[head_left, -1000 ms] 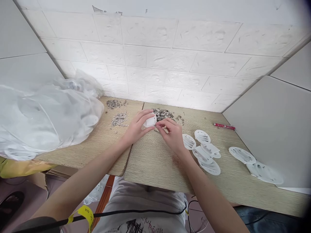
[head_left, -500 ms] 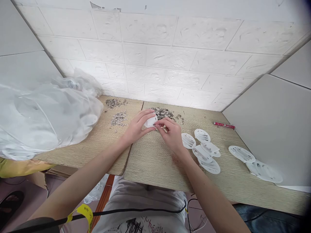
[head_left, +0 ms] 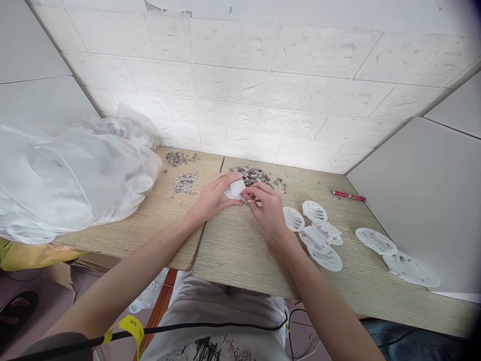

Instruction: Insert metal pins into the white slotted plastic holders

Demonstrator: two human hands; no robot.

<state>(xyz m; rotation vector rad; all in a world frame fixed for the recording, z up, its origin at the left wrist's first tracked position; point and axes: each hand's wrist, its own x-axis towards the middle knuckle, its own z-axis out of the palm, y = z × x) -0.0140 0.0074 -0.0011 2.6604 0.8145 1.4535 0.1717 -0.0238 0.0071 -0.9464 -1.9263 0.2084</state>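
My left hand [head_left: 217, 195] grips a white round plastic piece [head_left: 235, 189] by its edges, thumb below and fingers above. At that piece's right edge, the thumb and fingertips of my right hand [head_left: 265, 205] are pinched together; whatever lies between them is too small to make out. Just behind both hands spreads a heap of small dark metal parts [head_left: 255, 174]. To the right of my right hand lie several white slotted plastic discs [head_left: 314, 211], some overlapping.
A large clear bag of white pieces [head_left: 75, 175] fills the table's left side. Two piles of small metal parts [head_left: 185, 183] lie beside it. Farther right are more white discs [head_left: 376, 240] and a red pen-like object [head_left: 348, 196]. A white brick-patterned wall [head_left: 248, 90] bounds the back.
The view has shifted slightly. The white piece in my left hand has tilted a little, while my right fingertips stay at its edge.
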